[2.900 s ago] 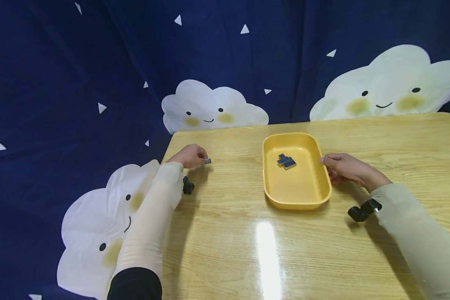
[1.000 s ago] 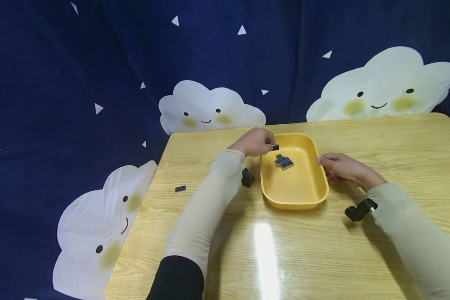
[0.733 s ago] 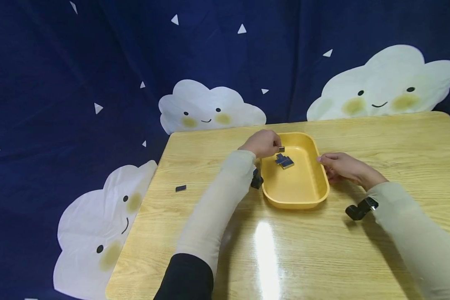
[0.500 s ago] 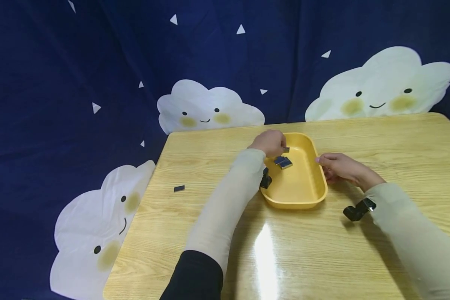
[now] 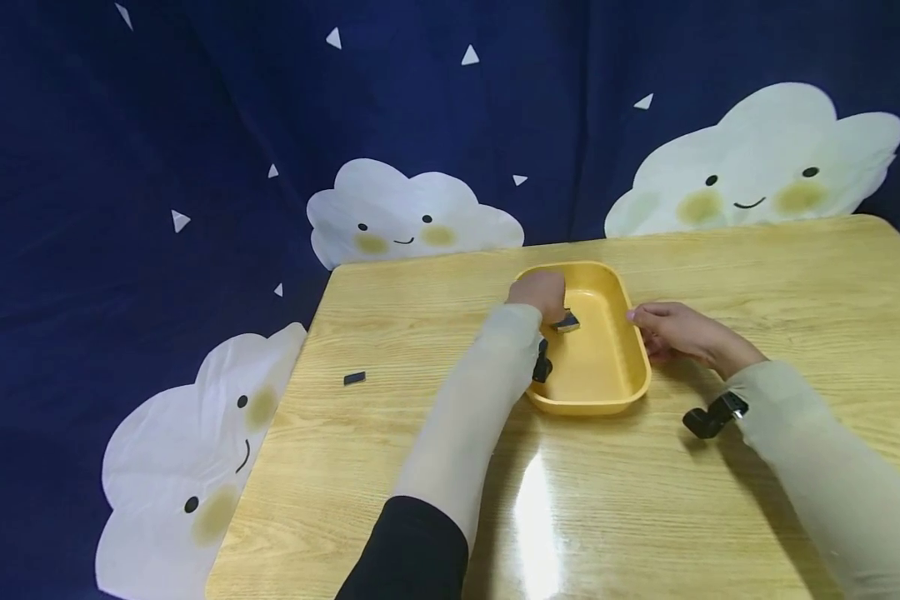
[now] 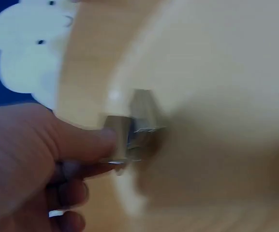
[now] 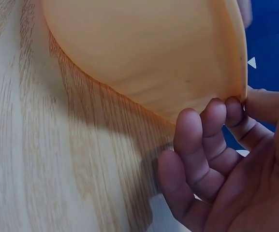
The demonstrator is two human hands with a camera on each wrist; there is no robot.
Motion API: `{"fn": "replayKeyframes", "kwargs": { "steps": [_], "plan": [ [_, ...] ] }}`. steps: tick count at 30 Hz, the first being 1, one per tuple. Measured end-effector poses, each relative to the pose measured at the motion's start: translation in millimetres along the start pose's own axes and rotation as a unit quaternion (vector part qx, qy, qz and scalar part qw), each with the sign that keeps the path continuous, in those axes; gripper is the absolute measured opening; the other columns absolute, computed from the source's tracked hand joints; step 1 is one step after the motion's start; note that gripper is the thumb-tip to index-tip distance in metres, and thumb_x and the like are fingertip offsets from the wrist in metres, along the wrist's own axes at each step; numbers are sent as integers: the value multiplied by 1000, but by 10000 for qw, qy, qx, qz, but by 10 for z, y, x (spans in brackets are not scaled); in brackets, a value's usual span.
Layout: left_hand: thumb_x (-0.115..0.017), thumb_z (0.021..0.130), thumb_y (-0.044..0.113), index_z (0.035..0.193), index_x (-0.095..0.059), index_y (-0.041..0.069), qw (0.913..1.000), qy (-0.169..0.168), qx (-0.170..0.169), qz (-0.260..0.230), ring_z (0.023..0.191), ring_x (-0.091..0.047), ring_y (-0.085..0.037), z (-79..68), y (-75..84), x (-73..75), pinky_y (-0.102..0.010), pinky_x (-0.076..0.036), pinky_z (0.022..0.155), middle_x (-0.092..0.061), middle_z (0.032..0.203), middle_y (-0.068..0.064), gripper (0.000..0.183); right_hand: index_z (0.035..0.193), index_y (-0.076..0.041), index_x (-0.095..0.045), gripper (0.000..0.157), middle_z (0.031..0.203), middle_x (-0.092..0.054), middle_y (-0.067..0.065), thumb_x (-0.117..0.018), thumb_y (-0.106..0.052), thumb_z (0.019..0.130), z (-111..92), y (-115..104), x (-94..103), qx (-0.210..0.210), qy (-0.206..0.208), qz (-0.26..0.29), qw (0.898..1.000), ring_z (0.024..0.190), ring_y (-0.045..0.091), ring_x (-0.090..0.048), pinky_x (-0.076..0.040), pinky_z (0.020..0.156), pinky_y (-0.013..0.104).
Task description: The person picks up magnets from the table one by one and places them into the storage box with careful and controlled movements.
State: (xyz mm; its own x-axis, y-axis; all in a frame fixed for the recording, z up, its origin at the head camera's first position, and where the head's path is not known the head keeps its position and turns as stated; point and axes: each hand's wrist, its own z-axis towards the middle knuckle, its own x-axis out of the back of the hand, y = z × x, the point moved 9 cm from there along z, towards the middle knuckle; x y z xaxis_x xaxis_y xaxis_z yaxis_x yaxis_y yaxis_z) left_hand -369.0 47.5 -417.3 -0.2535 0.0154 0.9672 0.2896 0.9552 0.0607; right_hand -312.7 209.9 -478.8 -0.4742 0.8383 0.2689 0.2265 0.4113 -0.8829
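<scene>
My left hand [image 5: 542, 293] reaches down into a yellow plastic tray [image 5: 592, 379] at its far left part. Between thumb and fingers it pinches a small flat rectangular block [image 6: 116, 137] with shiny edges, blurred in the left wrist view. Right beside that piece in the same view is another block [image 6: 145, 111]. Part of the group of dark blocks [image 5: 567, 322] on the tray floor shows past the hand, which hides the others. My right hand [image 5: 682, 332] grips the tray's right rim, thumb on top and fingers curled against the outer wall [image 7: 144, 96].
A single dark rectangular block [image 5: 355, 378] lies on the wooden table [image 5: 307, 467] toward the left edge. Behind the table hangs a dark blue curtain [image 5: 435, 100] with cloud prints. Black cameras sit on both wrists, the left one [image 5: 542, 362] over the tray.
My left hand has carried a block from the table's left side rightward over the tray, then lowered it beside the other blocks. My right hand keeps its grip on the rim.
</scene>
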Motion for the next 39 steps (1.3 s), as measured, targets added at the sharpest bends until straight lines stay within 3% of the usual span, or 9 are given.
{"fn": "replayKeyframes", "kwargs": {
  "steps": [4, 18, 25, 28, 34, 39],
  "plan": [
    [-60, 96, 22, 88, -65, 20, 9998, -100, 78, 134, 76, -53, -12, 16, -1, -99, -26, -44, 67, -64, 87, 6, 10, 121, 1, -52, 42, 83, -61, -5, -39, -36, 107, 15, 14, -14, -16, -17, -39, 10000, 72, 8, -63, -56, 67, 30],
    [-61, 94, 21, 83, -66, 20, 9996, 20, 1, 267, 75, -56, -12, 119, 36, -75, -27, -47, 66, -66, 86, 6, 12, 122, 3, -51, 44, 84, -63, -5, -39, -37, 107, -19, -24, 15, -27, 62, -46, 10000, 72, 8, -65, -57, 69, 31],
    [-61, 92, 17, 66, -53, 21, 9990, 118, -156, 407, 65, -46, -12, 145, 85, -83, -26, -38, 58, -47, 66, 5, 28, 121, 3, -51, 44, 84, -64, -5, -40, -37, 107, -15, -17, 3, -35, 28, -58, 10000, 72, 8, -65, -57, 68, 31],
    [-66, 90, 21, 63, -53, 22, 9988, 147, -257, 402, 64, -46, -11, 129, 113, -81, -25, -39, 58, -45, 63, 7, 30, 119, 2, -52, 42, 84, -64, -5, -39, -37, 107, -17, -15, 9, -37, 46, -64, 10000, 72, 8, -65, -57, 68, 31],
    [-70, 91, 37, 68, -58, 21, 9995, -232, -190, 117, 65, -50, -10, 94, 107, -180, -23, -43, 62, -47, 62, 7, 31, 115, -1, -54, 39, 83, -64, -5, -40, -36, 107, -14, -10, 0, -10, 38, 5, 10000, 71, 9, -64, -56, 67, 30],
    [-69, 92, 33, 67, -56, 19, 9991, -404, -56, -76, 64, -48, -12, 76, 89, -199, -24, -41, 60, -43, 62, 5, 31, 111, -3, -55, 36, 81, -62, -5, -41, -36, 106, -19, -12, 3, -35, 86, -3, 10000, 69, 8, -63, -55, 65, 30]
  ]
}}
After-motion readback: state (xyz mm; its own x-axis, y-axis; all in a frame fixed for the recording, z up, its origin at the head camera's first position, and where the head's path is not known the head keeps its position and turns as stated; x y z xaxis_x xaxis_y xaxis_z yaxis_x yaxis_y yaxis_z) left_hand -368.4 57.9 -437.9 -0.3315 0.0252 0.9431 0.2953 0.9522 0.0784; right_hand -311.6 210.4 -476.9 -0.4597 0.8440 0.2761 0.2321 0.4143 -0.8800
